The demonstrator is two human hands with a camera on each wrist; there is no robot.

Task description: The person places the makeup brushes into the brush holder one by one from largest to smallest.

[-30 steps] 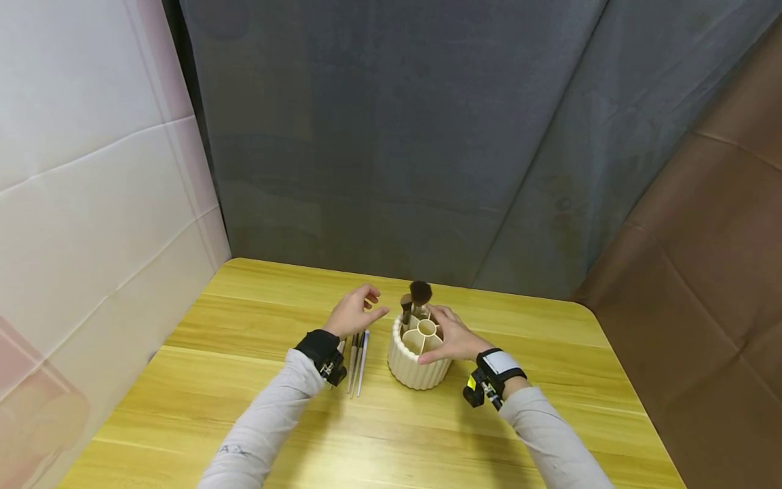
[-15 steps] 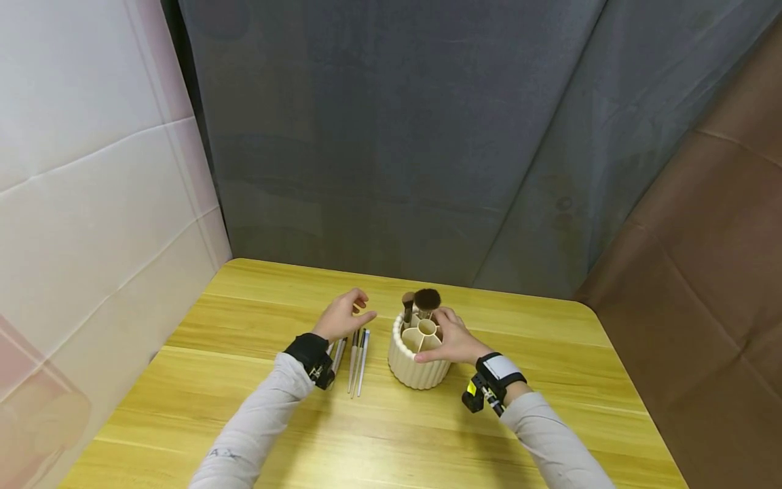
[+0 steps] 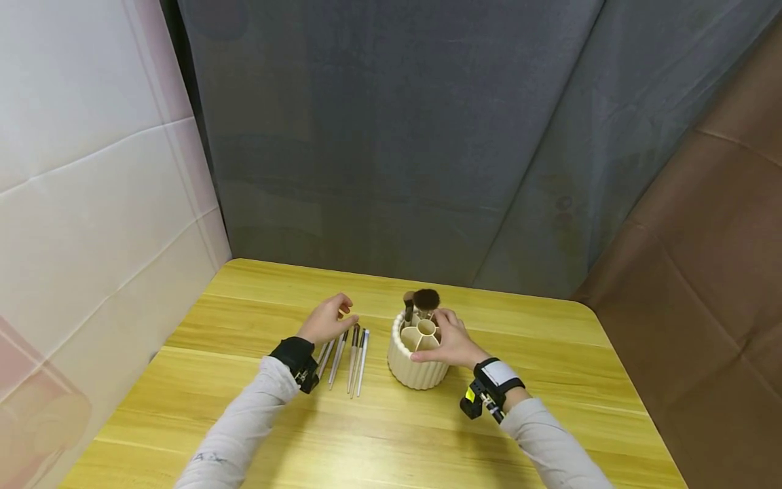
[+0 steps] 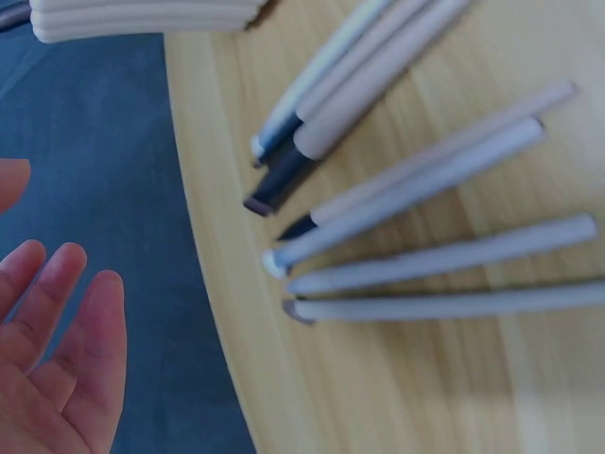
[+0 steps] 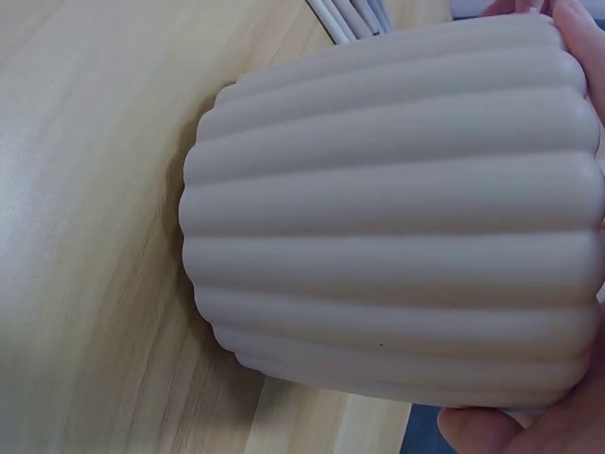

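Note:
A cream ribbed brush holder stands mid-table, with a fluffy dark brush and a smaller brush upright in its far compartments. My right hand grips its right side and rim; in the right wrist view the holder fills the picture, fingers above it and the thumb below. Several thin pale-handled brushes lie side by side left of the holder. My left hand hovers over their far ends with relaxed fingers and holds nothing; the brushes lie beside it.
The yellow wooden table meets a white panel wall on the left. A grey curtain hangs behind it and a brown one on the right. The table's far edge runs close to the brush tips.
My left hand has drawn back and to the left, away from the holder, coming down over the loose brushes and uncovering more of them. My right hand stays on the holder.

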